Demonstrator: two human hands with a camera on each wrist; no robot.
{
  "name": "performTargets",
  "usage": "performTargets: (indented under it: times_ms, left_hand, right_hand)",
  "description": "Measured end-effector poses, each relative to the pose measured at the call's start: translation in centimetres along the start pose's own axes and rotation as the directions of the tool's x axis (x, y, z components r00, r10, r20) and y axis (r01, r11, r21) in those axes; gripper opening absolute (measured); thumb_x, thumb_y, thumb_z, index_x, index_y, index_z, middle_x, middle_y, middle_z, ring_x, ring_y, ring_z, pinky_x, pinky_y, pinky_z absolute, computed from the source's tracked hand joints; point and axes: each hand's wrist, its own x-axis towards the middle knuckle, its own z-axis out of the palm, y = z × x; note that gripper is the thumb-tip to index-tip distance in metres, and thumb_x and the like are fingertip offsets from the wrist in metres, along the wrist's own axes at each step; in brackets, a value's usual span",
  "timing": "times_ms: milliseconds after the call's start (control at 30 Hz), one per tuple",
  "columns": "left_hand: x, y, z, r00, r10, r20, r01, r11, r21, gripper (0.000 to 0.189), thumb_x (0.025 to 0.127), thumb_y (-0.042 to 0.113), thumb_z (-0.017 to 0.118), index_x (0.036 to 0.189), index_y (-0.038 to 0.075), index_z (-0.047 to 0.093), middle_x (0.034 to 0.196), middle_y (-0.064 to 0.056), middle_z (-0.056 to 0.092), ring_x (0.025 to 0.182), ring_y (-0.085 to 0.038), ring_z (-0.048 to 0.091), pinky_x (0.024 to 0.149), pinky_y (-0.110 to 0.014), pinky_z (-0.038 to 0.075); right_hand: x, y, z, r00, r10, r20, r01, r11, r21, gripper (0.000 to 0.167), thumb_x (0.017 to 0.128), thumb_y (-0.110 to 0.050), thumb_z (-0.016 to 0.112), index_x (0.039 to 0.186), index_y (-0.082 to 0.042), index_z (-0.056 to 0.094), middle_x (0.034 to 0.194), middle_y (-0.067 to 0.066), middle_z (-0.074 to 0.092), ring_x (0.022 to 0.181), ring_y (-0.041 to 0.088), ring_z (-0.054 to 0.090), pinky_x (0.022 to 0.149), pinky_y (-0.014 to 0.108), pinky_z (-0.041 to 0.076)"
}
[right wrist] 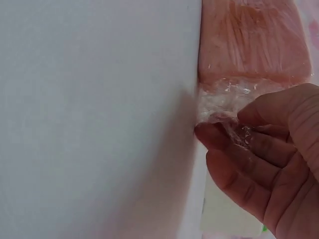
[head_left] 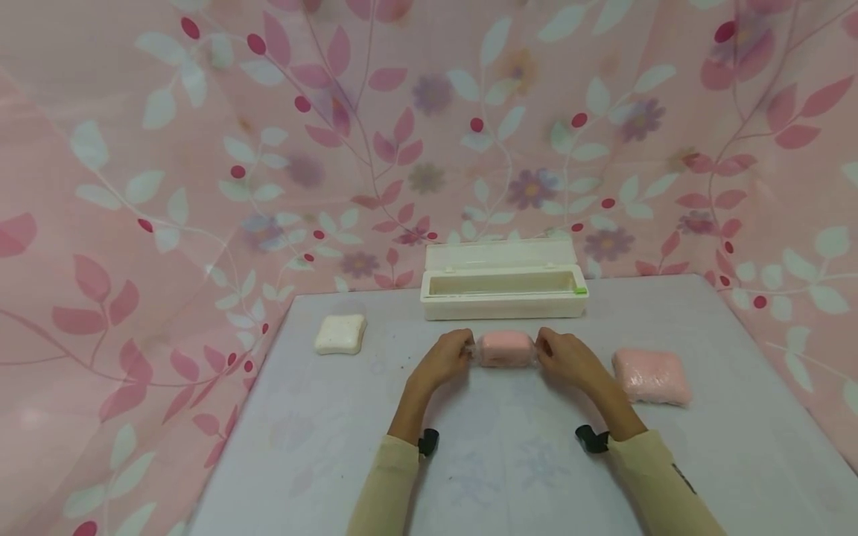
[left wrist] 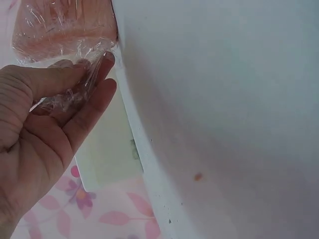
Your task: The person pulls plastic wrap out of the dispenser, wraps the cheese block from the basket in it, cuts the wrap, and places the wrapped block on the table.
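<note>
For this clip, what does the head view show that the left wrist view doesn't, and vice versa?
Only the head view: the right hand, the white block toward the table's left side, the second pink block to the right, and the green piece at the box's right end.

Only the left wrist view: the palm side of the left hand, with a close look at its pinch on the bunched clear film.

Both: that hand, the film-wrapped pink block, the cream box, the table and the floral backdrop.
</note>
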Motion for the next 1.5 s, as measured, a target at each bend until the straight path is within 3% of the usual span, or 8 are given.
performTargets:
  times_ms: [233, 367, 567, 767, 900, 1267, 1367, 1500]
  left_hand:
    - [-0.2, 0.3, -0.5, 0.992, -0.068, -0.105, 0.051, 0.985, -0.163, 0.015, 0.085, -0.005, 0.068, 0.086, 0.009, 0.063, 0.095, -0.002, 0.064, 0.084, -0.014, 0.061, 0.071, -0.026, 0.051]
    - [-0.5, 1.1, -1.5, 0.979, -0.137, -0.148, 0.067, 0.913, -0.402, 0.005, 0.088, 0.0, 0.068, 0.089, 0.004, 0.065, 0.093, -0.007, 0.066, 0.075, -0.026, 0.066, 0.059, -0.026, 0.052]
    - [-0.3, 2.6, -3.0, 0.975, -0.172, -0.141, 0.054, 0.798, -0.6, 0.02, 0.085, -0.001, 0.064, 0.104, 0.0, 0.069, 0.096, -0.009, 0.068, 0.067, -0.026, 0.062, 0.055, -0.033, 0.05]
    - [0.0, 3.3, -3.2, 0.987, -0.157, -0.02, 0.109, 0.768, -0.631, 0.027, 0.084, -0.004, 0.066, 0.111, 0.001, 0.071, 0.1, -0.01, 0.067, 0.074, -0.016, 0.06, 0.053, -0.027, 0.05]
    - [0.0, 3.7, -2.3, 0.989, -0.132, 0.071, 0.148, 0.794, -0.589, 0.023, 0.084, -0.005, 0.066, 0.106, 0.001, 0.072, 0.096, -0.009, 0.066, 0.071, -0.016, 0.058, 0.052, -0.031, 0.052]
    - [0.3, 4.5, 0.4, 0.977, -0.104, 0.189, 0.174, 0.897, -0.407, 0.015, 0.081, -0.006, 0.065, 0.092, 0.0, 0.072, 0.082, -0.003, 0.062, 0.064, -0.011, 0.054, 0.052, -0.037, 0.052]
    - [0.2, 4.5, 0.7, 0.972, -0.091, 0.216, 0.167, 0.916, -0.364, 0.02, 0.081, -0.005, 0.064, 0.098, 0.001, 0.072, 0.088, -0.003, 0.064, 0.07, -0.013, 0.056, 0.054, -0.028, 0.05]
    - [-0.9, 5.1, 0.1, 0.985, -0.085, 0.153, 0.12, 0.963, -0.242, 0.034, 0.084, 0.001, 0.065, 0.118, 0.003, 0.067, 0.115, -0.011, 0.064, 0.1, -0.025, 0.061, 0.079, -0.036, 0.052]
  right_hand:
    - [-0.5, -0.1, 0.2, 0.992, 0.112, -0.065, -0.098, 0.978, 0.184, 0.006, 0.09, -0.006, 0.063, 0.093, -0.006, 0.057, 0.075, 0.001, 0.06, 0.067, 0.016, 0.054, 0.059, 0.031, 0.046]
    - [-1.5, -1.1, -0.4, 0.976, 0.214, -0.026, -0.184, 0.891, 0.414, 0.009, 0.092, -0.003, 0.058, 0.099, 0.001, 0.055, 0.078, 0.009, 0.067, 0.071, 0.019, 0.064, 0.062, 0.032, 0.053]
    - [-4.5, -3.5, -0.6, 0.922, 0.281, 0.266, -0.384, 0.582, 0.717, 0.014, 0.094, -0.004, 0.057, 0.103, 0.004, 0.049, 0.082, 0.013, 0.068, 0.075, 0.019, 0.068, 0.07, 0.036, 0.058]
    - [-8.3, -5.4, 0.6, 0.831, 0.112, 0.544, -0.555, 0.117, 0.824, 0.018, 0.097, -0.001, 0.051, 0.114, 0.006, 0.046, 0.094, 0.012, 0.066, 0.089, 0.021, 0.07, 0.087, 0.039, 0.053]
    - [-10.4, -6.2, 1.9, 0.801, 0.029, 0.597, -0.597, -0.012, 0.802, 0.026, 0.098, 0.0, 0.051, 0.122, 0.008, 0.046, 0.097, 0.012, 0.067, 0.094, 0.022, 0.069, 0.091, 0.04, 0.051]
    - [-12.9, -7.4, 4.5, 0.769, 0.027, 0.639, -0.634, -0.096, 0.767, 0.019, 0.099, -0.001, 0.052, 0.117, 0.005, 0.05, 0.099, 0.012, 0.069, 0.095, 0.021, 0.069, 0.089, 0.037, 0.052]
    - [-13.3, -7.5, 4.5, 0.758, 0.043, 0.651, -0.652, -0.001, 0.759, 0.024, 0.099, -0.008, 0.055, 0.118, 0.007, 0.051, 0.105, 0.017, 0.07, 0.099, 0.024, 0.069, 0.086, 0.039, 0.054]
    - [-13.6, -7.5, 3.5, 0.778, 0.064, 0.625, -0.609, 0.323, 0.725, 0.034, 0.1, -0.023, 0.057, 0.112, 0.009, 0.058, 0.102, 0.018, 0.07, 0.091, 0.03, 0.071, 0.072, 0.038, 0.058]
